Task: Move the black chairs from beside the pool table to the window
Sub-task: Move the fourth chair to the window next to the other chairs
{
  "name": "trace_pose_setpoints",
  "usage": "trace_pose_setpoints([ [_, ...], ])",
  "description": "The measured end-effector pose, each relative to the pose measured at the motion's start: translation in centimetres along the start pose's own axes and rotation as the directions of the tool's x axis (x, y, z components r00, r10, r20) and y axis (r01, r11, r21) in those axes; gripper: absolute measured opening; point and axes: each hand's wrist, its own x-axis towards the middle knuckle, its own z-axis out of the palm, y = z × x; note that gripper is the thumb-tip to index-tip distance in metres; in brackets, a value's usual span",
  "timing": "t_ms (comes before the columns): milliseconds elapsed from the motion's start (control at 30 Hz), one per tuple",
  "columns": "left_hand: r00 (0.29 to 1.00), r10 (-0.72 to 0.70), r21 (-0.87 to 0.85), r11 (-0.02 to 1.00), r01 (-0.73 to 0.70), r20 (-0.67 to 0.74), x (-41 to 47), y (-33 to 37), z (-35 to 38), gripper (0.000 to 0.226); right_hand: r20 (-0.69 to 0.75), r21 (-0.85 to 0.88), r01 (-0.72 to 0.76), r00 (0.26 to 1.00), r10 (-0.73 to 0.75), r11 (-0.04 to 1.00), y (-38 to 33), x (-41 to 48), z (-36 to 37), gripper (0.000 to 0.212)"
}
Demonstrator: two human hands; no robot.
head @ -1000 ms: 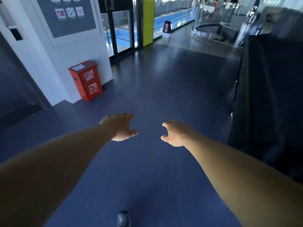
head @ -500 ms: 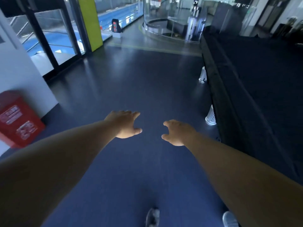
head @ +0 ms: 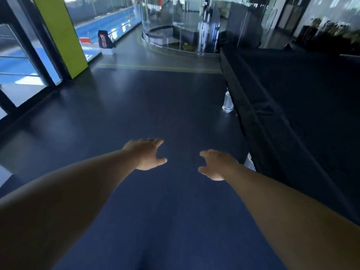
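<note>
Dark blue floor (head: 155,106), black-draped pool table (head: 292,104) along its right, window (head: 19,75) far left; 2 outstretched hands above the floor, left hand (head: 145,154) and right hand (head: 216,165), fingers loosely spread, gripping nothing; black chairs' position cannot be told.

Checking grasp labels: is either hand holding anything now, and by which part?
Nothing is held. The left hand and the right hand both reach forward above the floor, fingers spread, empty.
</note>
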Motion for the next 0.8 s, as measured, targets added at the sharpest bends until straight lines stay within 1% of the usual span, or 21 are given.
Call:
trace_pose_setpoints([
  [133, 0.999, 0.029, -0.003, 1.000, -0.029, -0.028, 13.7, -4.0, -2.8, 0.083, -0.016, -0.018, -0.015, 1.000, 0.015, 1.000, 1.5, 12.5, -5.4, 0.066],
  [267, 0.997, 0.069, 0.011, 0.998, -0.069, -0.016, 28.7, -8.2, -5.7, 0.083, 0.003, -0.032, -0.047, 0.999, 0.047, 0.998, 3.1, 26.1, -10.5, 0.064],
  [400, 0.996, 0.094, 0.001, 0.996, -0.094, 0.000, 42.0, -11.1, -10.1, 0.082, 0.008, 0.001, -0.077, 0.997, 0.077, 0.997, 5.5, 37.7, -16.6, 0.066],
  [567, 0.986, 0.164, 0.008, 0.986, -0.164, 0.013, 58.6, -13.2, -16.2, 0.081, 0.006, 0.041, -0.126, 0.992, 0.126, 0.991, 10.3, 52.2, -25.0, 0.065],
  [667, 0.982, 0.190, 0.011, 0.982, -0.190, -0.022, 69.4, -14.7, -18.3, 0.081, -0.013, 0.058, -0.135, 0.991, 0.136, 0.989, 13.5, 62.0, -28.4, 0.065],
  [800, 0.983, 0.180, 0.047, 0.982, -0.181, 0.032, 84.7, -16.9, -21.1, 0.082, 0.005, 0.091, -0.145, 0.989, 0.145, 0.985, 18.2, 76.0, -33.3, 0.068],
])
